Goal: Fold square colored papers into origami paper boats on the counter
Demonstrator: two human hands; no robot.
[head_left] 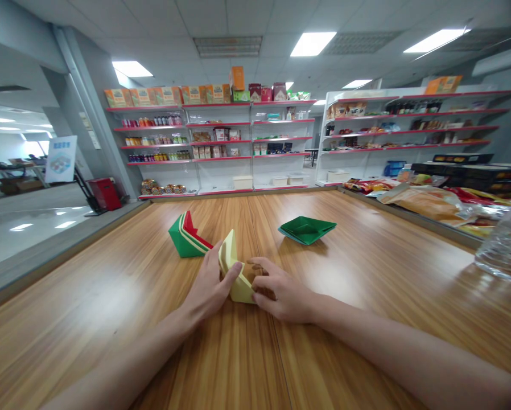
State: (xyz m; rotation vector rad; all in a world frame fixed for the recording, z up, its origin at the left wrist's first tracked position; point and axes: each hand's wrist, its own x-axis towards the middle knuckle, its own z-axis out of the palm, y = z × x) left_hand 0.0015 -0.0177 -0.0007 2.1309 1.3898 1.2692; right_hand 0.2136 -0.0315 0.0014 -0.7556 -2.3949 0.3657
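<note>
Between my hands, at the middle of the wooden table, stands a pale yellow folded paper boat [243,291]. My left hand [215,287] is closed on its left side, thumb on the near face and fingers behind. At the boat's right end, my right hand [281,290] has its fingers curled, with the thumb and a fingertip at the paper edge. Just beyond my left hand sits a stack of nested paper boats [182,242] in green, cream and red. Farther right lies a green paper boat [309,229] with a light blue one under it.
A clear plastic bottle [505,245] stands at the right edge of the wooden table [110,319]. Snack bags [426,202] and black boxes [464,176] lie beyond the right rim. Stocked shelves [221,122] line the back.
</note>
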